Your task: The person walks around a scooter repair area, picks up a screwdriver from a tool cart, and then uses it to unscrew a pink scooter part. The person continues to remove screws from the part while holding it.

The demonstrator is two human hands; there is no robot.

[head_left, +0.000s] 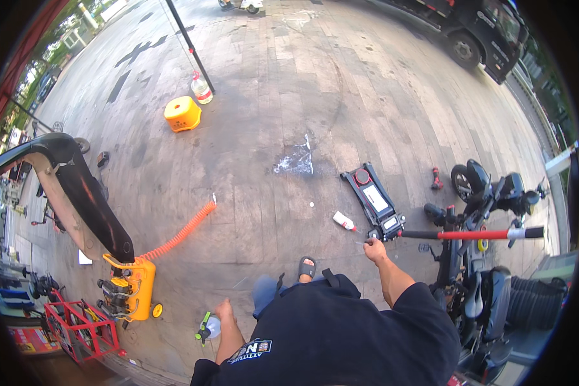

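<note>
Hands point(374, 249) at black floor jack point(374, 201), white bottle point(344, 221) beside.

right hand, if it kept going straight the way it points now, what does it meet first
The right hand reaches forward toward the base of the floor jack. It is already at the jack's rear end near the handle socket, so it would likely meet that first; contact is unclear.

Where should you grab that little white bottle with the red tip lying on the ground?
Probably around its white body, coming down from above. The white bottle lies on its side on the paving, apart from the floor jack, so its round middle is open on both sides. The red tip is thin and harder to pinch. The right hand is nearest.
</note>
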